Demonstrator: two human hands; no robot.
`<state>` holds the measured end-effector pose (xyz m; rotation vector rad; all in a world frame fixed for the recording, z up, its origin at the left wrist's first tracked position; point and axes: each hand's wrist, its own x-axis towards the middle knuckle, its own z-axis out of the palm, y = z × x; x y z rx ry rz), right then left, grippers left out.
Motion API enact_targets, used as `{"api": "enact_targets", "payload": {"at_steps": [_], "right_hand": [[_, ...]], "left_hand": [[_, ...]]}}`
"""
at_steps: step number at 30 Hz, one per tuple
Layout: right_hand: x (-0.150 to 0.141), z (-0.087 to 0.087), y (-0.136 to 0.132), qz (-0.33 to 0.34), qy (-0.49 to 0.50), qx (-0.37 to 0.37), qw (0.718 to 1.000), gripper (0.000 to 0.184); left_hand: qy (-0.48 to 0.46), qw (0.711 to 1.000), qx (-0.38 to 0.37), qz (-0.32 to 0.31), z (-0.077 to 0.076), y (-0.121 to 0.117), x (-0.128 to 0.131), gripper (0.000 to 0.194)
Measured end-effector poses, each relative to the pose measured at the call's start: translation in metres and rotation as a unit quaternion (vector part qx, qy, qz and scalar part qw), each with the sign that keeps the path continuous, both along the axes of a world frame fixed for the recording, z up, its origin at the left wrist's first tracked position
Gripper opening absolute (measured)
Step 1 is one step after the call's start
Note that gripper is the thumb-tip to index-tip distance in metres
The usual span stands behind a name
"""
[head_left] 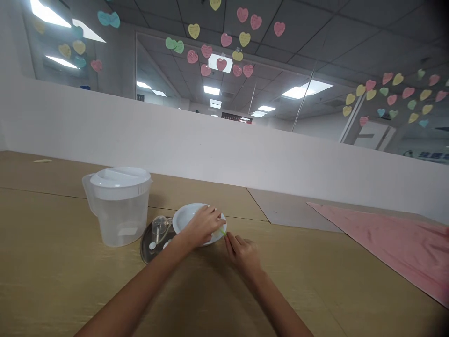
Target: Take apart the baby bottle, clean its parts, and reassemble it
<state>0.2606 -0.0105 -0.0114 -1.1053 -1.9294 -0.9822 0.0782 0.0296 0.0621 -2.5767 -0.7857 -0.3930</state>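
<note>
My left hand reaches over a white bowl, its fingers curled down inside near the right rim. What those fingers hold is hidden beneath them. My right hand is just outside the bowl, thumb and fingers pinched on the end of a thin bright green strip. The strip spans the small gap between both hands; its kind is too small to tell. Left of the bowl, partly behind my left forearm, a dark round tray carries a small clear cup, a pale stick-like piece and small white pieces.
A clear pitcher with a white lid stands left of the tray. Pink cloth covers the right side of the brown table. A white low wall with glass above runs along the back. A flat tan piece lies far left.
</note>
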Motion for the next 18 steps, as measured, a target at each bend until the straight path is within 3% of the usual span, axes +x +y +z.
{"api": "enact_targets", "payload": {"at_steps": [4, 8, 12, 14, 18], "right_hand": [[0.008, 0.001, 0.004, 0.004, 0.001, -0.002, 1.000, 0.026], [0.018, 0.004, 0.008, 0.036, -0.025, -0.007, 0.999, 0.025], [0.033, -0.005, 0.014, 0.039, -0.008, -0.034, 0.999, 0.026], [0.043, -0.012, 0.020, 0.005, 0.045, -0.047, 0.998, 0.027], [0.059, -0.018, 0.031, -0.143, 0.178, -0.094, 0.969, 0.032]], "left_hand": [[-0.035, 0.999, 0.017, -0.005, 0.002, 0.004, -0.004, 0.041], [-0.096, 0.993, 0.054, 0.043, 0.009, 0.014, -0.020, 0.041], [-0.108, 0.986, 0.091, 0.090, 0.008, 0.022, -0.035, 0.033], [-0.108, 0.983, 0.100, 0.106, 0.007, 0.024, -0.041, 0.031], [-0.148, 0.976, 0.074, 0.139, 0.013, 0.020, -0.044, 0.040]]}}
